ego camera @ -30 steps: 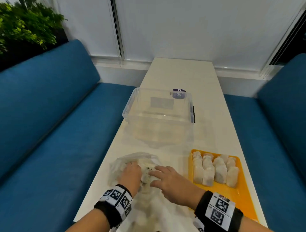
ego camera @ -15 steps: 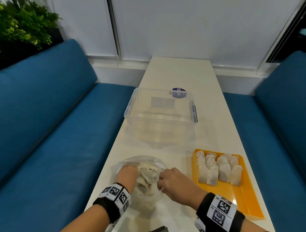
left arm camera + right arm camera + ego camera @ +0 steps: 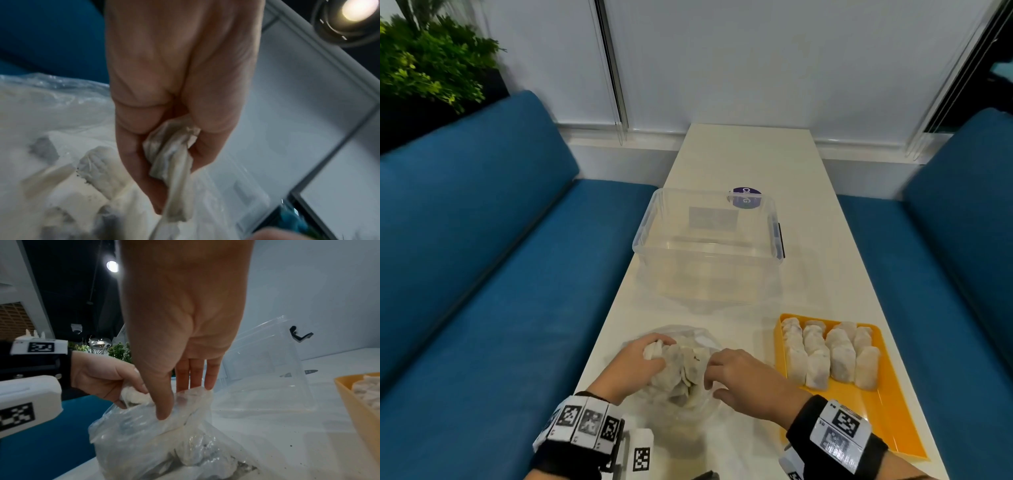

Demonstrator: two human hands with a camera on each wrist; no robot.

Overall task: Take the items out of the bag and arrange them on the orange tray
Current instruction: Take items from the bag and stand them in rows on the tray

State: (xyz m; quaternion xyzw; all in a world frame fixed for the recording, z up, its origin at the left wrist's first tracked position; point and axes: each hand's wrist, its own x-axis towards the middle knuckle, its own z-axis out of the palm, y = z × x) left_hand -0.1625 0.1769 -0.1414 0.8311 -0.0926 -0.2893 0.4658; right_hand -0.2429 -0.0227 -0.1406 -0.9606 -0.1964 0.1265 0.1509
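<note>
A clear plastic bag (image 3: pixel 688 397) of white tea bags lies on the white table's near end. My left hand (image 3: pixel 654 346) is at the bag's mouth and grips a bunch of tea bags (image 3: pixel 172 155) in its curled fingers. My right hand (image 3: pixel 709 373) pinches the bag's rim (image 3: pixel 191 395) between thumb and fingers from the right. More tea bags (image 3: pixel 193 452) are still inside the bag. The orange tray (image 3: pixel 887 418) sits to the right, its far half holding rows of upright tea bags (image 3: pixel 832 356) and its near half bare.
An empty clear storage box (image 3: pixel 709 246) stands behind the bag in the middle of the table. Blue sofa benches (image 3: pixel 482 274) run along both sides of the narrow table. A green plant (image 3: pixel 421 68) is at the far left.
My left hand went from reaching flat into the bag to gripping a bunch of tea bags and lifting them at the mouth. My right hand curled onto the bag's rim.
</note>
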